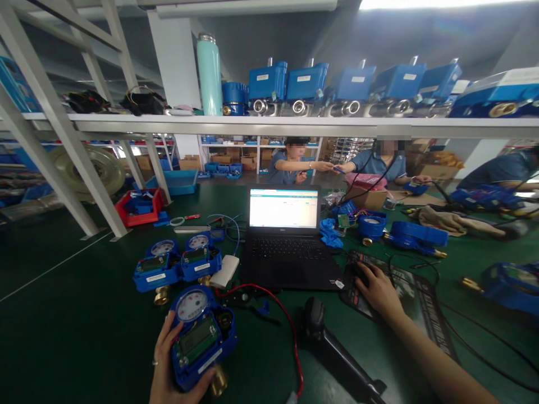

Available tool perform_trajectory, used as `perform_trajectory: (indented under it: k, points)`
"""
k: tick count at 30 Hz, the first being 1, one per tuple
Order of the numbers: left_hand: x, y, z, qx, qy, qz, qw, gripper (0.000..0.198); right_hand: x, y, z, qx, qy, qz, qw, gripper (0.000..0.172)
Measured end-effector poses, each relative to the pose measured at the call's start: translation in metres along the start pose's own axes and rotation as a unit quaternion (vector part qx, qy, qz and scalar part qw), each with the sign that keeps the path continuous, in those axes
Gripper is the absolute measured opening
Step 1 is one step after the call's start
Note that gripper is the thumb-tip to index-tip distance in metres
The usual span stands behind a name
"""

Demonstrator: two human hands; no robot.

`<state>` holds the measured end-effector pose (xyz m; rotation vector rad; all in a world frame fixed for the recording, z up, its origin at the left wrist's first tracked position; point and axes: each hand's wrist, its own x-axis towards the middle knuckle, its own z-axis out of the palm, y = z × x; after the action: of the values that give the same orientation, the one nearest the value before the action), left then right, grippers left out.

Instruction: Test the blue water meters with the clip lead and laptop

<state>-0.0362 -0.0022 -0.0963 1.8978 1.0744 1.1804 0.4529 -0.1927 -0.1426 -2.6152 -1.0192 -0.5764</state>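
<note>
My left hand [168, 359] is wrapped round a blue water meter [204, 336] with a round dial, a small grey display and a brass pipe end, at the lower left. Just beyond it, two similar water meters [156, 269] stand side by side on the green table. My right hand [377, 289] is closed over a black computer mouse [357, 272] on a dark patterned mouse pad [415, 297]. Between the hands and further back sits an open laptop [283, 252] with a mostly white page on its screen. A black handheld scanner [337, 353] lies nearer me.
A red wire [290, 325] crosses the table [261, 359]. Behind the meters is a red bin [141, 207] of blue parts. Blue meters and cables fill the right side. A shelf [269, 126] above carries a mint bottle [209, 76]. Across the table, several people work.
</note>
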Motion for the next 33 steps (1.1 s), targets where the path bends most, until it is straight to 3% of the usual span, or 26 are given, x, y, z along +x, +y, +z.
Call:
perform_trajectory:
  k: [14, 17, 20, 22, 24, 26, 29, 33]
  points:
    - [0.000, -0.001, -0.001, -0.007, -0.012, -0.006, 1.000, 0.071, 0.001, -0.003, -0.002, 0.003, -0.004, -0.003, 1.000, 0.047]
    - [0.000, -0.002, -0.001, -0.013, -0.004, 0.019, 1.000, 0.075, 0.002, -0.015, -0.020, 0.001, 0.034, 0.008, 0.999, 0.049]
    - [0.000, -0.004, 0.000, -0.013, 0.001, 0.032, 0.999, 0.076, -0.011, -0.039, -0.053, 0.041, 0.099, 0.014, 0.994, 0.050]
    - [0.000, -0.007, 0.000, -0.014, -0.003, 0.042, 0.999, 0.077, -0.033, -0.059, -0.074, 0.103, 0.044, 0.007, 0.994, 0.044]
    - [0.000, -0.010, 0.000, -0.012, -0.017, 0.063, 0.998, 0.080, -0.065, -0.078, -0.087, 0.157, -0.089, -0.026, 0.983, 0.039]
    - [0.001, -0.013, -0.002, -0.008, -0.036, 0.074, 0.997, 0.082, -0.098, -0.092, -0.091, 0.184, -0.175, -0.083, 0.964, 0.036]
    - [0.002, -0.015, -0.003, -0.001, -0.045, 0.083, 0.995, 0.084, -0.131, -0.104, -0.086, 0.199, -0.180, -0.128, 0.955, 0.049]
    - [0.002, -0.015, -0.002, -0.004, -0.045, 0.097, 0.994, 0.086, -0.137, -0.120, -0.095, 0.233, -0.176, -0.117, 0.949, 0.049]
